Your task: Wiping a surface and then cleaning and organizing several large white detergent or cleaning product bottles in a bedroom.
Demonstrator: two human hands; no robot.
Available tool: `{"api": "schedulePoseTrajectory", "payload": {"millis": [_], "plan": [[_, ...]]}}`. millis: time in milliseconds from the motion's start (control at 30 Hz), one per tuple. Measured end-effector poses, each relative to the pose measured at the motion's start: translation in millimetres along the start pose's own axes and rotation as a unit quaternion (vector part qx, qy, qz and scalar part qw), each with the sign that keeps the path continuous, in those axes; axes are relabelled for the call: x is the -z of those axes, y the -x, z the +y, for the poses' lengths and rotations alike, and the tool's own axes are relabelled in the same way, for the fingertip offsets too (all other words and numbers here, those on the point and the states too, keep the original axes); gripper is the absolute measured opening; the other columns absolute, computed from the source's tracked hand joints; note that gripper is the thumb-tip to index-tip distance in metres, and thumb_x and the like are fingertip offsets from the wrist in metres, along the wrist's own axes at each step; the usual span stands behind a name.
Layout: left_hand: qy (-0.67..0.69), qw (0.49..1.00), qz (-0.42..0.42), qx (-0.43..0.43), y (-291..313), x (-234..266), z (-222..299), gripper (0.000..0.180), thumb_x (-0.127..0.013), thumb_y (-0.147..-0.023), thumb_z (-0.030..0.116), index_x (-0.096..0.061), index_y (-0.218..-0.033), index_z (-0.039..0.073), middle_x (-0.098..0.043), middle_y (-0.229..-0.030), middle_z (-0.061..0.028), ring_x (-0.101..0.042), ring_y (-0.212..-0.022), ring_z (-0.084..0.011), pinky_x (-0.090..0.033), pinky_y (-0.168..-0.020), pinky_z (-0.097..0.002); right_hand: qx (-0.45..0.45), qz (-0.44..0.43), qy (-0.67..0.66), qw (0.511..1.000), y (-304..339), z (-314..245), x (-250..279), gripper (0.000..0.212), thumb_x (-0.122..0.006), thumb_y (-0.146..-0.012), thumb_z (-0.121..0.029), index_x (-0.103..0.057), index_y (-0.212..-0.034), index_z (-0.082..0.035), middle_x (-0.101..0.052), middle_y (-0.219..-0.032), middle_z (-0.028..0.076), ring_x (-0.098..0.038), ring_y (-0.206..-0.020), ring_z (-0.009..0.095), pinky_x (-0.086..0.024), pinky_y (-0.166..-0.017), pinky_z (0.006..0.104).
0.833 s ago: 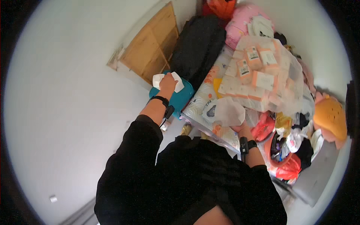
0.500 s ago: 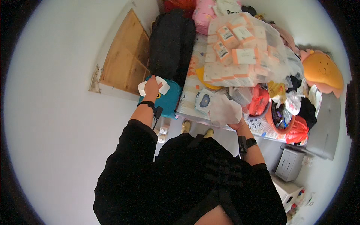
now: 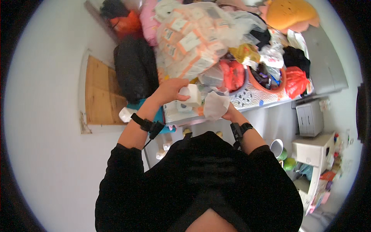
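My left hand [image 3: 172, 91] is closed around a white, box-shaped container [image 3: 192, 95] with rounded edges, held above the near edge of the bed. Just to its right, a thin white sheet like a wipe or tissue [image 3: 215, 105] hangs from my right hand [image 3: 230, 112], its fingers pinched at the sheet's edge. The container and the sheet are close, with a small gap between them. A second white container [image 3: 125, 115] lies on the teal case [image 3: 159, 116], beside my left forearm. Partly hidden under the held container is a white and blue soft pack [image 3: 183, 107].
A large clear-wrapped bundle of white and orange packs [image 3: 189, 42] covers much of the bed. An orange basket [image 3: 266, 83] full of small items and a red plastic bag [image 3: 296, 82] stand to the right. A black garment bag [image 3: 135, 69] lies left; grey drawers [image 3: 310, 118] stand at right.
My left hand has lifted a white container off the teal case and carried it right, near the sheet in my right hand. My view has turned rightward.
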State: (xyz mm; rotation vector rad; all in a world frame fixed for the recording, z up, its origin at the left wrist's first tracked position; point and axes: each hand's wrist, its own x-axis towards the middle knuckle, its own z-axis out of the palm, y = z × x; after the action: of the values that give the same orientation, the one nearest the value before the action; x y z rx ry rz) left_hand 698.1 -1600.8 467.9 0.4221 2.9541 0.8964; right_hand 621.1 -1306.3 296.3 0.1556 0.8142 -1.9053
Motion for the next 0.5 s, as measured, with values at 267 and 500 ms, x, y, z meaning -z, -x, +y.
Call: {"api": "schedulePoseTrajectory", "payload": {"millis": [267,500], "plan": [[0.129,0.966,-0.052,-0.220,-144.5,-52.7,172.1,0.038,-0.075,-0.070,0.029,-0.058,-0.095,0.006,-0.055,-0.083,-0.0086,-0.055,-0.077,-0.0229,-0.045,-0.067,-0.0347,0.155,-0.111,-0.115,0.975,121.4,-64.9,30.6,0.052,-0.043,-0.095,-0.046,-0.048,-0.133,-0.011,-0.058,-0.124,0.015,-0.060,-0.105,0.037,-0.052,-0.086,0.0492],[0.299,0.918,0.058,-0.253,-213.9,-155.4,256.3,0.066,-0.081,-0.068,0.020,-0.050,-0.123,0.001,-0.054,-0.118,-0.0086,-0.052,-0.110,-0.0200,-0.040,-0.099,-0.0339,0.362,-0.016,-0.266,0.893,212.0,-97.4,63.9,0.051,-0.045,-0.095,-0.040,-0.044,-0.134,-0.008,-0.051,-0.132,0.015,-0.054,-0.114,0.038,-0.051,-0.092,0.0468]]}}
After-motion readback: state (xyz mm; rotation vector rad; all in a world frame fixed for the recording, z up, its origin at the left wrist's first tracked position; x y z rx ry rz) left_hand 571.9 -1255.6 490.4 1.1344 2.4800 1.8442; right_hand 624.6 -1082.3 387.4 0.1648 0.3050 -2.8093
